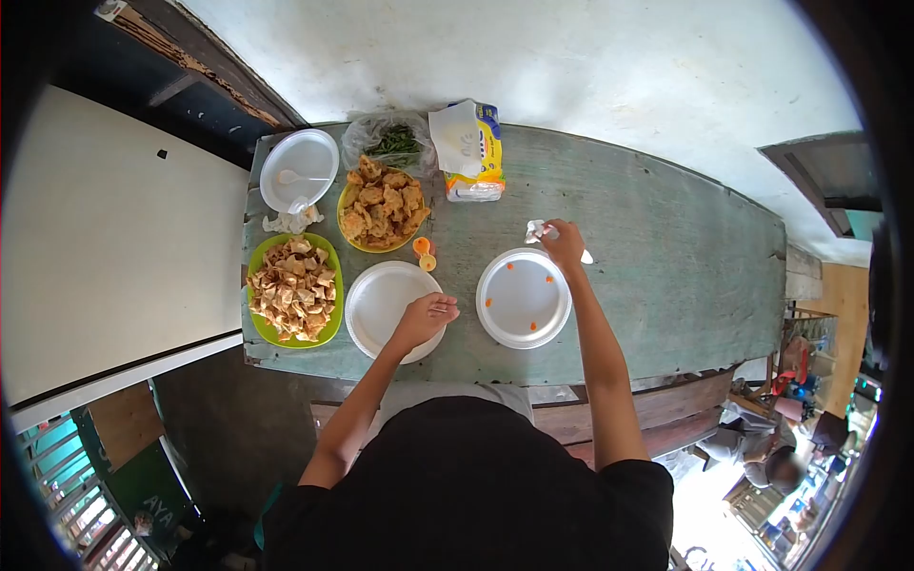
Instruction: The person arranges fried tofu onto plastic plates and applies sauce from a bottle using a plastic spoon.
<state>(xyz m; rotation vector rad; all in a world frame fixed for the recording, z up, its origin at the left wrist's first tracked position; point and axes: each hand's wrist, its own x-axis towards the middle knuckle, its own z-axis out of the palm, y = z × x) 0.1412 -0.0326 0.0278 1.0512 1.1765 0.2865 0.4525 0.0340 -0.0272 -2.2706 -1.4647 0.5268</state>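
Note:
My left hand (428, 320) hovers over the right side of an empty white plate (381, 303), its fingers curled together; whether they hold anything is too small to tell. My right hand (564, 245) grips a crumpled white tissue (539, 230) just above the upper right rim of a second white plate (519, 305). Several small orange pieces lie spread on that second plate. Two small orange-topped containers (425, 254) stand between the plates, below the yellow bowl of fried food (383, 205).
A green tray of brown chips (295, 290) sits at the left. Behind it are a white plate with a spoon (300, 171), a plastic bag of greens (390, 143) and a tissue pack (473, 157). A wall borders the table; a person (762, 455) is far right.

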